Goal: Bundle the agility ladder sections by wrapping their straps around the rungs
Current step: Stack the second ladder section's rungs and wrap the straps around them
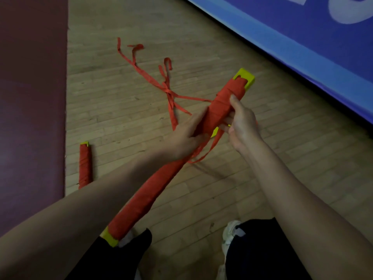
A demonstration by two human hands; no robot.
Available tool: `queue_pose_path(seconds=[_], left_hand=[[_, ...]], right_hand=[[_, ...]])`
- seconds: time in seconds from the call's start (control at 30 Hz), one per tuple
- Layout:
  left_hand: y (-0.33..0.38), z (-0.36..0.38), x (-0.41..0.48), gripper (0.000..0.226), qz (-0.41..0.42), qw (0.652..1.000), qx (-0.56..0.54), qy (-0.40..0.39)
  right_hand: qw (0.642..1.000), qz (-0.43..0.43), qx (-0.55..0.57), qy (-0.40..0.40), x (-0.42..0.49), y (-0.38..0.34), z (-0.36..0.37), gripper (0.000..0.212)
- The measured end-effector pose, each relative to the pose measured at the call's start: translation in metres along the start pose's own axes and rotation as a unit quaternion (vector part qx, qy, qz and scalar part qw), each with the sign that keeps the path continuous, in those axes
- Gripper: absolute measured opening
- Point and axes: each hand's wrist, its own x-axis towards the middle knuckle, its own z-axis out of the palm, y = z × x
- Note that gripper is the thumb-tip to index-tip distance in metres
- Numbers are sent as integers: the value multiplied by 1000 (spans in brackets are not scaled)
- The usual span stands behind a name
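A long bundle of yellow rungs [153, 188], wrapped in red strap, is held slanted above the wooden floor [125, 110]. The left hand [187, 136] is closed on its middle, and the right hand [242, 126] is closed around its far part. Loose strap ends [169, 91] are trailed over the floor, far of the hands. A second wrapped bundle [84, 164] is laid at the left, beside the dark red mat [32, 110].

Dim, soft indoor light, faint shadows, slight motion blur, perhaps wide-angle bending at edges.

Only cropped, unreadable white lettering on blue mat [302, 37]
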Motion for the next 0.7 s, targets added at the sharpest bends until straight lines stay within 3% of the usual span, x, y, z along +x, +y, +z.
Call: queue_pose_path(seconds=[0.17,0.3,0.4,0.5,0.7], left_hand=[[-5,-12,-14,55,-59,982,-178,-17],[-20,-33,-23,35,-151,957,-235,83],[-38,-63,-35,80,-158,956,-236,68],[-50,-88,-47,101,-125,976,-177,2],[-56,-117,-65,63,-122,963,-231,-65]], right_hand=[[999,14,-20,-48,1,-2,9,24],[983,61,-67,-161,-8,17,24,26],[940,131,-105,-297,-18,24,35,30],[899,201,-111,-374,-22,22,49,29],[845,277,-133,-437,-25,19,75,39]])
